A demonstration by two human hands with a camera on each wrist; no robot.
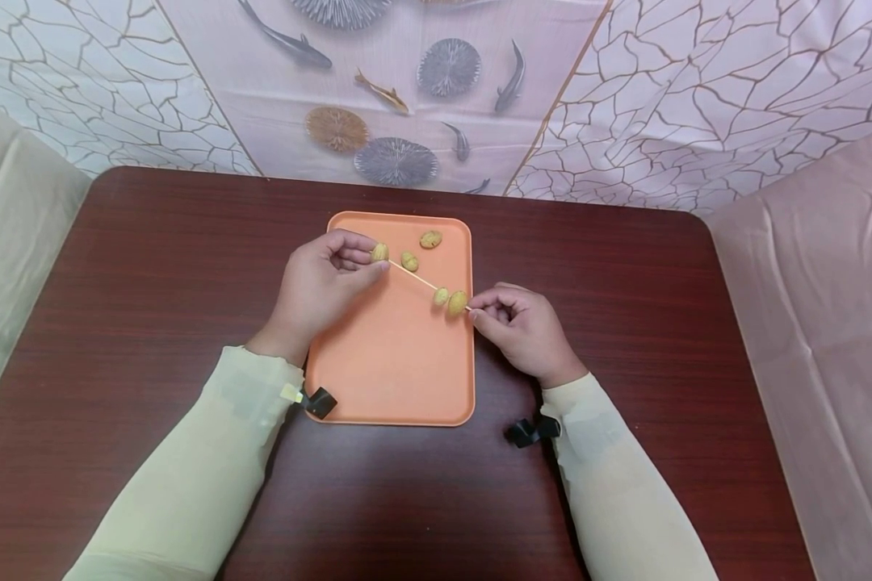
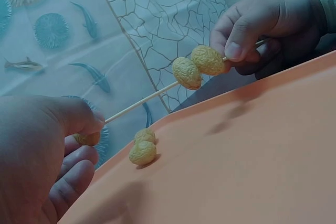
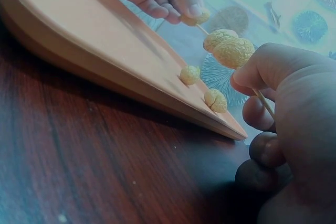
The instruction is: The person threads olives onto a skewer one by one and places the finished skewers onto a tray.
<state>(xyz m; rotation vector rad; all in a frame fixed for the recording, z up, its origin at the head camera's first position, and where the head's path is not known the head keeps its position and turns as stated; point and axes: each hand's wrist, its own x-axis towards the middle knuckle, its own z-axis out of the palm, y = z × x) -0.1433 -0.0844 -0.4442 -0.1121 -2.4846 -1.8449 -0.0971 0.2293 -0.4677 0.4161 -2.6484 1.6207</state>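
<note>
A thin wooden skewer is held at a slant over the orange tray. Two wrinkled yellow oval fruits, one smaller and one larger, are threaded on it near my right hand. That hand pinches the skewer just behind them, thumb against fingers. At the far end, my left hand pinches another wrinkled fruit between thumb and fingertips. In the right wrist view the skewer's tip meets this fruit; whether it has pierced it I cannot tell.
Two loose wrinkled fruits, one nearer and one farther, lie at the tray's back end. The tray rests on a dark reddish-brown table. Patterned cloth hangs behind, and black wrist cameras jut from both sleeves.
</note>
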